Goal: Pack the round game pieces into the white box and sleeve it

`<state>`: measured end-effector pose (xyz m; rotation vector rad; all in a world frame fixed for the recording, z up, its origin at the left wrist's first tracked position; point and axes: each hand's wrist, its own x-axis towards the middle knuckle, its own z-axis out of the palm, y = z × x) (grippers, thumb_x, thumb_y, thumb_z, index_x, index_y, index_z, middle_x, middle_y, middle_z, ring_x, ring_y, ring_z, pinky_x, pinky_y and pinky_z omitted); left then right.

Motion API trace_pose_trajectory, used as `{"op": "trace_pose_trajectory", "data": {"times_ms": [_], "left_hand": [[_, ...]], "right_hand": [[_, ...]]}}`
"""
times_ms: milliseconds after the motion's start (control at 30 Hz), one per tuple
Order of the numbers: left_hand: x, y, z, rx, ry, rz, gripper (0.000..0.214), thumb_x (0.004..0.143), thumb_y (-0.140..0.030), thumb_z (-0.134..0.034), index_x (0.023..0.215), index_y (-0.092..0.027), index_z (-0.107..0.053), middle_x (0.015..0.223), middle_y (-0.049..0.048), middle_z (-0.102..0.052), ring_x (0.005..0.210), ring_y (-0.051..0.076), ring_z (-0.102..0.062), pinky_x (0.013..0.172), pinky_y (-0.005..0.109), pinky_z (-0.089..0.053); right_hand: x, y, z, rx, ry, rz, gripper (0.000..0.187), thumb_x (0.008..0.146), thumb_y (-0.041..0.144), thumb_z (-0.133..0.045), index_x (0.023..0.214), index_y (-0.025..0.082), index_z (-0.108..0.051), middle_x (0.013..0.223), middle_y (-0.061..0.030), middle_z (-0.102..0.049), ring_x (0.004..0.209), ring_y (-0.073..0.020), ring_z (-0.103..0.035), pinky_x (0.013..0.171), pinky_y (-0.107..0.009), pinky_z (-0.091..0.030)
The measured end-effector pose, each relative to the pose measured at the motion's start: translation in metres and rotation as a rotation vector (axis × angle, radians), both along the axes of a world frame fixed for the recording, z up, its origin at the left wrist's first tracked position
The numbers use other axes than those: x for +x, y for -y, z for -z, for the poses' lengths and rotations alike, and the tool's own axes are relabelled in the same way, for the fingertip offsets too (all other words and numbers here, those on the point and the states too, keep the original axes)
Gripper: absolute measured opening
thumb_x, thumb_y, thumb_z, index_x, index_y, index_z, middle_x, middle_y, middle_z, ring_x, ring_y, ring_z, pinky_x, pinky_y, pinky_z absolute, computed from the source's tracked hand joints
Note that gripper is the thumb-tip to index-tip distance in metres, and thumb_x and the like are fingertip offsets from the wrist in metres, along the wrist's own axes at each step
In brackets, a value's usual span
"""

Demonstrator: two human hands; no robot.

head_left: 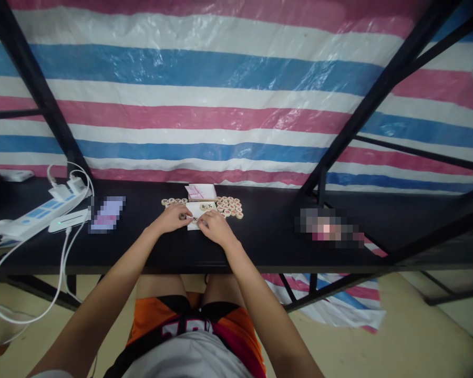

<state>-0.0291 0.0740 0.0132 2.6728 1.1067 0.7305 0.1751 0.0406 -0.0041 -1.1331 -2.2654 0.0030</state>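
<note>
Both my hands rest on a black table [268,236] at a small white board [197,211] that lies flat. My left hand [174,219] has its fingers curled at the board's left edge, with a small round wooden piece [182,216] at its fingertips. My right hand [215,227] is curled at the board's lower right, fingertips pressed on it; what it pinches is too small to name. Round wooden game pieces lie in a heap [229,207] right of the board and in a short row [172,201] to its left. A pink-and-white box [200,191] sits behind the board.
A white power strip [39,212] with plugs and trailing cables lies at the table's left, beside a white flat device [68,220]. Black metal frame bars [378,89] cross in front of a striped tarp [220,73]. Blurred patches sit left and right on the table.
</note>
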Motion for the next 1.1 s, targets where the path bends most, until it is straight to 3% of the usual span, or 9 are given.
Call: {"op": "trace_pose_trajectory", "data": {"times_ms": [167, 400, 567, 767, 867, 967, 1100], "left_hand": [[0.008, 0.002, 0.001, -0.009, -0.11, -0.024, 0.029, 0.083, -0.044, -0.057, 0.092, -0.021, -0.072, 0.087, 0.0058, -0.068, 0.09, 0.023, -0.054, 0.084, 0.034, -0.037], [0.014, 0.0, 0.001, -0.011, -0.205, 0.002, 0.024, 0.085, -0.038, -0.057, 0.097, -0.023, -0.071, 0.094, 0.0051, -0.069, 0.094, 0.023, -0.051, 0.085, 0.034, -0.033], [0.018, -0.001, 0.005, -0.025, -0.172, -0.04, 0.026, 0.084, -0.038, -0.057, 0.098, -0.021, -0.069, 0.085, 0.006, -0.065, 0.091, 0.023, -0.052, 0.081, 0.033, -0.036], [0.008, -0.009, 0.006, -0.012, 0.0, -0.008, 0.017, 0.082, -0.031, -0.056, 0.087, -0.02, -0.068, 0.086, 0.0041, -0.067, 0.087, 0.02, -0.054, 0.084, 0.032, -0.039], [-0.015, -0.012, -0.003, 0.041, 0.133, -0.188, 0.017, 0.08, -0.03, -0.054, 0.086, -0.019, -0.066, 0.091, 0.0044, -0.067, 0.086, 0.019, -0.056, 0.084, 0.032, -0.041], [-0.044, -0.014, -0.01, 0.061, 0.143, -0.402, 0.017, 0.078, -0.027, -0.053, 0.085, -0.018, -0.065, 0.09, 0.0059, -0.064, 0.087, 0.02, -0.057, 0.083, 0.031, -0.042], [-0.069, -0.018, -0.007, -0.113, 0.02, -0.59, 0.018, 0.071, -0.021, -0.057, 0.086, -0.017, -0.066, 0.085, 0.0061, -0.064, 0.079, 0.02, -0.058, 0.076, 0.029, -0.043]], "right_hand": [[-0.003, 0.004, -0.004, -0.048, 0.132, -0.002, 0.022, 0.087, 0.019, -0.048, 0.085, 0.016, -0.07, 0.087, -0.0072, -0.067, 0.09, -0.0195, -0.056, 0.086, -0.032, -0.039], [-0.002, 0.006, -0.005, -0.086, 0.196, -0.005, 0.022, 0.085, 0.021, -0.05, 0.094, 0.015, -0.069, 0.092, -0.0067, -0.068, 0.091, -0.0187, -0.055, 0.087, -0.029, -0.038], [-0.001, 0.006, -0.004, -0.085, 0.163, 0.006, 0.021, 0.082, 0.023, -0.053, 0.094, 0.016, -0.068, 0.091, -0.006, -0.067, 0.09, -0.0185, -0.056, 0.086, -0.028, -0.04], [-0.001, 0.008, -0.006, -0.114, 0.13, 0.027, 0.021, 0.083, 0.022, -0.05, 0.093, 0.017, -0.068, 0.09, -0.006, -0.066, 0.087, -0.017, -0.058, 0.082, -0.026, -0.04], [0.0, 0.007, -0.006, -0.131, 0.108, 0.041, 0.018, 0.084, 0.021, -0.049, 0.088, 0.018, -0.067, 0.087, -0.0048, -0.065, 0.084, -0.0157, -0.059, 0.077, -0.024, -0.04], [0.001, 0.007, -0.005, -0.136, 0.083, 0.043, 0.016, 0.084, 0.02, -0.05, 0.087, 0.018, -0.065, 0.086, -0.0041, -0.064, 0.083, -0.0151, -0.059, 0.076, -0.023, -0.039], [0.003, 0.007, -0.006, -0.154, 0.076, 0.032, 0.015, 0.084, 0.02, -0.05, 0.084, 0.018, -0.065, 0.085, -0.004, -0.064, 0.083, -0.015, -0.058, 0.077, -0.023, -0.039]]}}
